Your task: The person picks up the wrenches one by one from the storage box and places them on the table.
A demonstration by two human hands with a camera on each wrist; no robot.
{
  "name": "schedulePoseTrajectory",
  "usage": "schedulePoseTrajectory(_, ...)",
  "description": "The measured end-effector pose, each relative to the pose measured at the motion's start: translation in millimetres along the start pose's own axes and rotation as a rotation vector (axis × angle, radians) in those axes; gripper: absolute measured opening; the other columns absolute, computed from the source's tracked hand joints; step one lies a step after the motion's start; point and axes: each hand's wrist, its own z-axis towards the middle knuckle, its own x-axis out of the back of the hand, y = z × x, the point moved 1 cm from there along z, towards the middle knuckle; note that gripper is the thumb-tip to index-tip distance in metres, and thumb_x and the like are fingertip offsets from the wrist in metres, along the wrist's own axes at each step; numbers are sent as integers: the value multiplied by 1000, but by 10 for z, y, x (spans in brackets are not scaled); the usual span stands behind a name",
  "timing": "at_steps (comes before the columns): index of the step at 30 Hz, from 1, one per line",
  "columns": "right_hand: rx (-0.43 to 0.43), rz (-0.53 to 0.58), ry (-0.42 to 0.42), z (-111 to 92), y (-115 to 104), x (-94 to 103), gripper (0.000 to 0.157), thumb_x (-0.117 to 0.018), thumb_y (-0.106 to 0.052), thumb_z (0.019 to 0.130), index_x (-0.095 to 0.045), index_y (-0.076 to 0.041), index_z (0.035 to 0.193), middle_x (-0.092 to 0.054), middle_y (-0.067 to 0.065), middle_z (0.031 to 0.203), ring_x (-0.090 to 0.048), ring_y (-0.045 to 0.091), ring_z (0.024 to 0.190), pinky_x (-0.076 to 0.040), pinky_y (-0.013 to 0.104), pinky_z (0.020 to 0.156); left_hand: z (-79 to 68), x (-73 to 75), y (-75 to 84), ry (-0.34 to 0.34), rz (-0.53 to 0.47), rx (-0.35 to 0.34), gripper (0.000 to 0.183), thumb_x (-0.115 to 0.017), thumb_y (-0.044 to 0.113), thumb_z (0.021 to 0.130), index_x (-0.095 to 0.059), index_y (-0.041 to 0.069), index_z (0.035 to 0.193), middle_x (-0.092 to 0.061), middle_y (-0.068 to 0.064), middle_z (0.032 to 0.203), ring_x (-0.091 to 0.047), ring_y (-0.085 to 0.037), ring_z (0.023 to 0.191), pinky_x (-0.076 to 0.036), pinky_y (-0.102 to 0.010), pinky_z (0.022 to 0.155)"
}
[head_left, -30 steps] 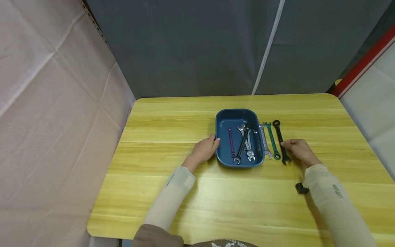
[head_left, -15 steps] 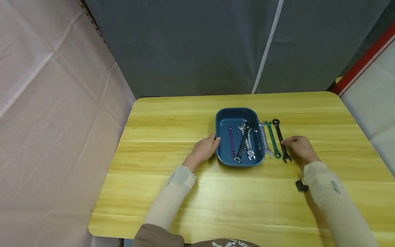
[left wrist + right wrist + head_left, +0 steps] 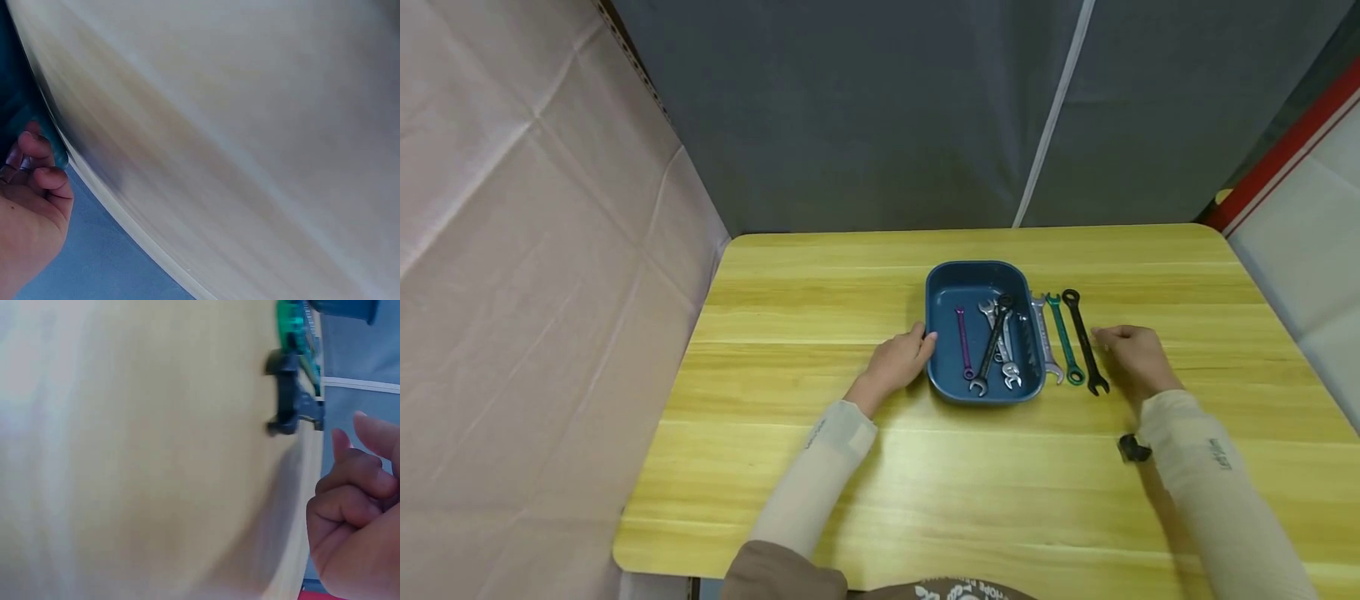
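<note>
My left hand [image 3: 891,367] holds the left rim of a blue tray [image 3: 985,400], thumb over the edge. Inside lie a purple wrench [image 3: 964,343], a black wrench [image 3: 992,346] and silver wrenches [image 3: 1012,372]. Right of the tray, a silver wrench [image 3: 1045,342], a green wrench [image 3: 1063,337] and a second black wrench [image 3: 1084,342] lie side by side on the table. My right hand [image 3: 1135,358] is just right of that black wrench, holding nothing. In the right wrist view its thumb and forefinger are apart, the other fingers loosely curled, beyond the black wrench [image 3: 287,394].
The wooden table [image 3: 760,400] has rounded corners. Behind it hangs a dark grey curtain [image 3: 865,117], with pale cloth [image 3: 535,292] along the left side. A small black object [image 3: 1133,448] shows at the right wrist.
My right hand has let go of the outer black wrench and shifted slightly right, away from it. That wrench lies beside the green one. My left hand stays at the tray rim.
</note>
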Motion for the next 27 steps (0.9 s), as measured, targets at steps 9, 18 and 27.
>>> schedulePoseTrajectory(9, 48, 31, 35, -94, -212, 185, 67, -43, -58, 95, -54, 2, 123, -42, -10, 52, -36, 10, 45, -42, 33, 57, -9, 17, 25, -12, -4, 5, 47, -18, 48, 104, -46, 11, 112, -51, -5, 76, -55, -22, 70, -43, -33, 62)
schedulePoseTrajectory(18, 93, 93, 56, -152, -544, 137, 64, -44, -60, 94, -53, -4, 123, -37, -11, 52, -32, 10, 47, -38, 34, 60, -13, 9, 18, -14, -10, 13, 47, -18, 49, 104, -45, 12, 111, -50, -5, 75, -55, -22, 70, -43, -33, 63)
schedulePoseTrajectory(27, 116, 204, 31, -160, -841, -83, 54, -49, -52, 95, -57, -4, 117, -36, -12, 57, -30, 7, 47, -31, 29, 51, -10, 5, 22, -16, -13, 16, 47, -19, 49, 104, -46, 12, 112, -50, -5, 74, -55, -23, 70, -43, -33, 63)
